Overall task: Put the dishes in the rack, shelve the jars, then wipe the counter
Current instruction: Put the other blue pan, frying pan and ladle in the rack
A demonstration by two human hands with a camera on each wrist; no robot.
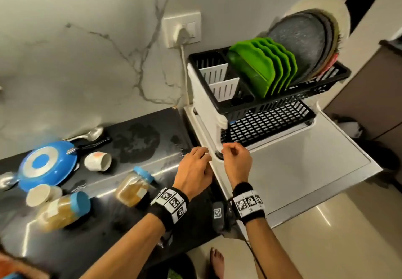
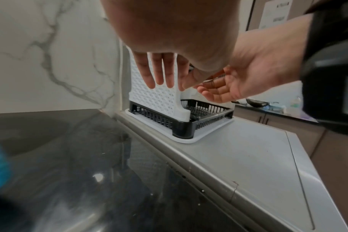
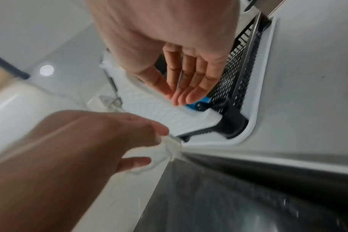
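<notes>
Dishes, a blue round plate [image 1: 46,165] and white ceramic cups [image 1: 98,160], wait lower left on the dark counter [image 1: 139,139]; both hands, left [image 1: 193,170] and right [image 1: 236,161], hover loose-fingered and empty beside the two-tier black-and-white rack [image 1: 256,104], probably between loads.

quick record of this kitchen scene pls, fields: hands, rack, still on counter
left hand: open, empty, by rack's front corner
right hand: open, empty, beside left
dish rack: green plates, dark plates in top tier; lower tier looks empty
still on counter: blue pan, two cups, two blue-lidded jars, spoons
</notes>
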